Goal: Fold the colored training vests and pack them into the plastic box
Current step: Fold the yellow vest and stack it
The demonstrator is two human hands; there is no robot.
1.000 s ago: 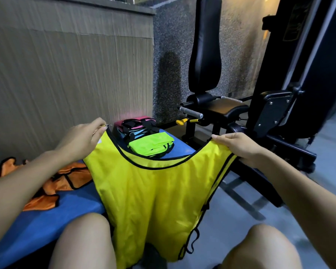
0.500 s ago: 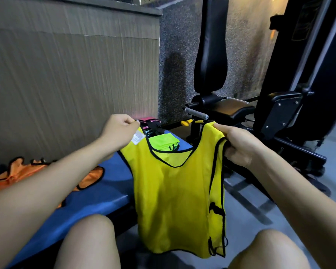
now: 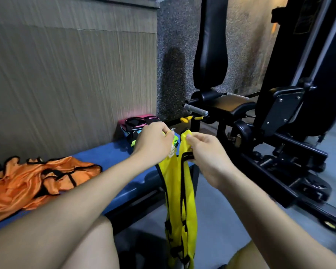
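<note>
Two bare knees frame the bottom of the view, and between them hangs the yellow vest, folded lengthwise into a narrow strip with black trim, its lower end dropping out of sight. Both hands grip its top edge, close together: the left hand pinches one shoulder beside a small white tag, the right hand pinches the other shoulder with fingers curled over the black strap. To the left, a crumpled orange vest lies on the blue tabletop. Farther back on that surface, partly hidden behind the left hand, sits a pile of folded vests, pink on top. Beyond stands a black gym machine against a speckled wall.
</note>
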